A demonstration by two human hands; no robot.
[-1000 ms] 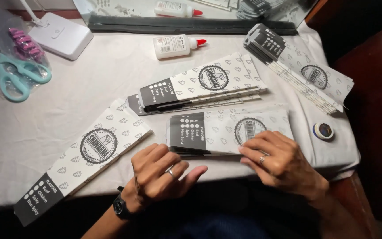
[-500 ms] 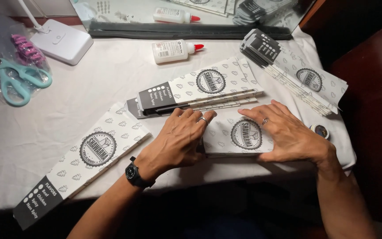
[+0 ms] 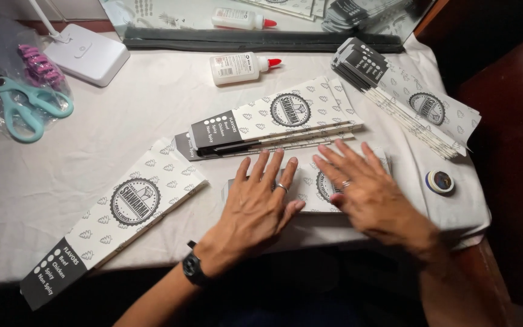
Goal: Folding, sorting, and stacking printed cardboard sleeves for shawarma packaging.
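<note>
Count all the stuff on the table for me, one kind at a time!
Printed paper sleeves, loose or in piles: 4 groups
Glue bottles: 1
Scissors: 1
Tape rolls: 1
Lamp bases: 1
Total: 8
Both hands, left hand and right hand, press one sleeve.

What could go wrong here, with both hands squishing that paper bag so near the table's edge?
The paper sleeve under the left hand and right hand lies close to the table's front edge, so a push toward the person might slide it off. Pressing unevenly could crease it crooked. The small round tin sits near the right edge and a sweeping arm might knock it down.
</note>
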